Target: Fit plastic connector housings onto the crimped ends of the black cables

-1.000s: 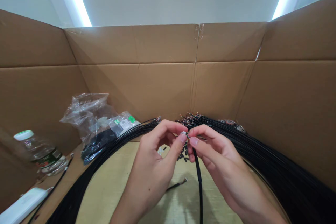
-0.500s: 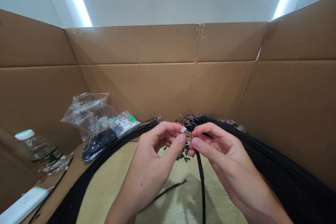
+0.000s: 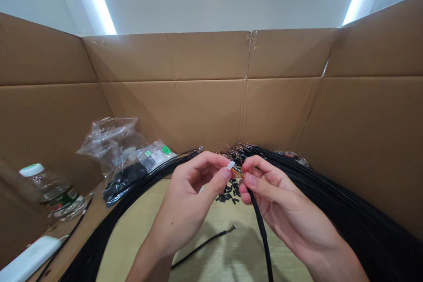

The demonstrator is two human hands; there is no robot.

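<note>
Between finger and thumb, my left hand pinches a small white connector. Thin coloured wires run from it into a black cable. My right hand is closed on those wires near the end of the cable's sheath, which hangs down toward the front. A single red wire end sticks up by the right fingertips. Below my hands, another black cable with a connector at its tip lies on the table. Several short black tube pieces are scattered behind my hands.
Bundles of black cables curve along the left and right. At left are clear plastic bags, a water bottle and a white power strip or box. Cardboard walls enclose the yellowish tabletop.
The held cable has swung so its lower part lies further right. My fingers have shifted slightly, and more of the white connector shows. My left forearm has moved a little left.
</note>
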